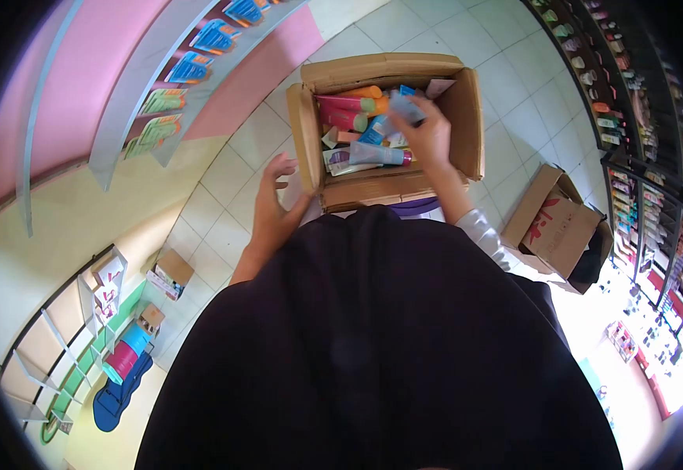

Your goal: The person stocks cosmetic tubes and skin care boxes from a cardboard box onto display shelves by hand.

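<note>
Her right hand (429, 133) gripped a pale blue tube (405, 106) inside the cardboard box (307, 129) on the floor, the left hand (272, 196) open beside its near-left wall; lifting straight up would have spared the neighbouring tubes (349, 117).

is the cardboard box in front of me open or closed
Open. The cardboard box has its flaps folded outward, and the tubes packed inside are in plain sight. The right hand reaches into it.
</note>
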